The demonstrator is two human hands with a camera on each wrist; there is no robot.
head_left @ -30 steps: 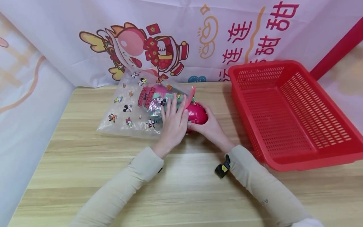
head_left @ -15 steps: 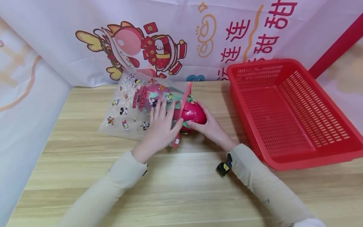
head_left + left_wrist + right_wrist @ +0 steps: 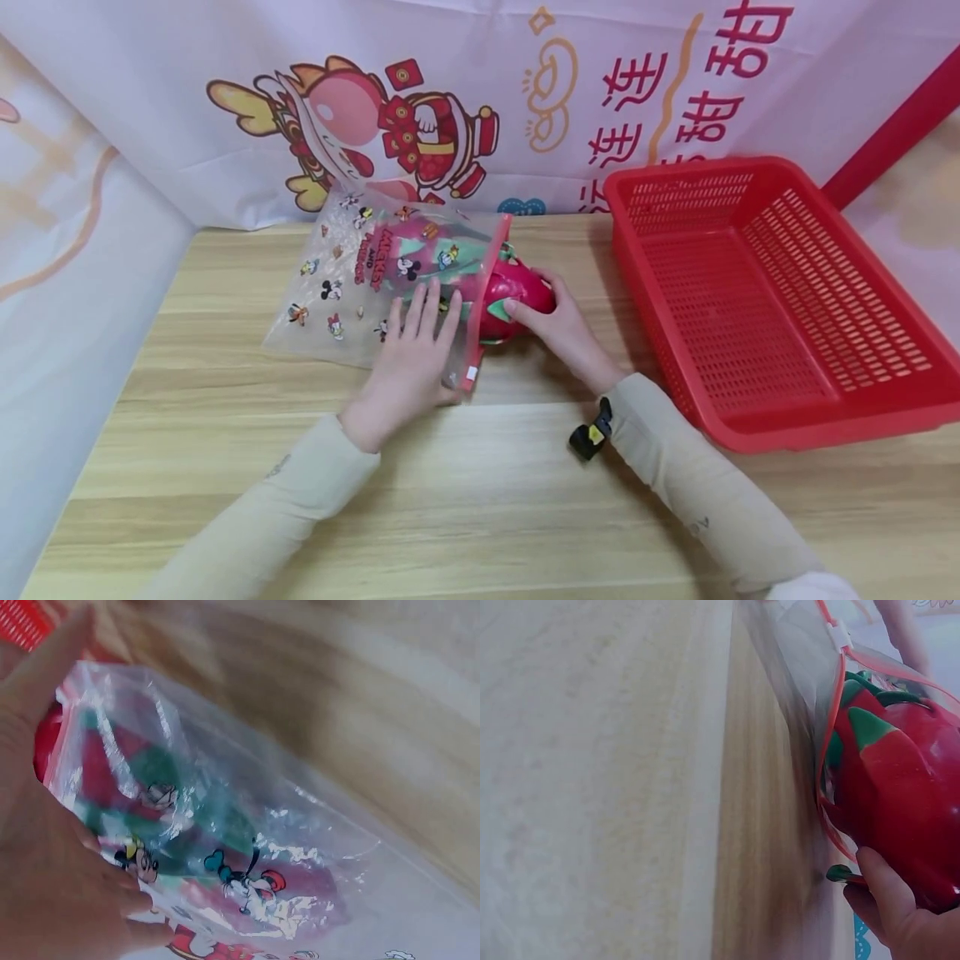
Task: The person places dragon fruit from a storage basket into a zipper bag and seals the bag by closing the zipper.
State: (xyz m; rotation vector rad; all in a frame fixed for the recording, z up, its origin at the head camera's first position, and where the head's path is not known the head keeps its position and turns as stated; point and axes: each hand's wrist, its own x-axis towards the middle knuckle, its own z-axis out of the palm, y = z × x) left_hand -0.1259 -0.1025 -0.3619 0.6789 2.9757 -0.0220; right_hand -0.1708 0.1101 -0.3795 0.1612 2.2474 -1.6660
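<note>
A clear zip bag (image 3: 318,321) with cartoon prints and a red slider edge lies on the table. A red dragon fruit (image 3: 521,287) with green-tipped scales sits at the bag's mouth, partly inside and partly out. My right hand (image 3: 567,337) grips its outer end, thumb on top. In the right wrist view, the red rim of the bag runs around the dragon fruit (image 3: 904,791). My left hand (image 3: 405,367) rests on the bag near its mouth, fingers spread and straight. Through the film, more pink and green shapes show; whether they are separate fruits I cannot tell.
To the right stands a red perforated plastic basket (image 3: 678,358), close to my right forearm. A printed white cloth (image 3: 465,58) hangs behind the wooden table (image 3: 480,500). The bag's far corner leans against that cloth.
My left hand has slid left and toward me along the bag, off the fruit. The bag's red edge and slider are now uncovered. My right hand keeps its grip on the dragon fruit.
</note>
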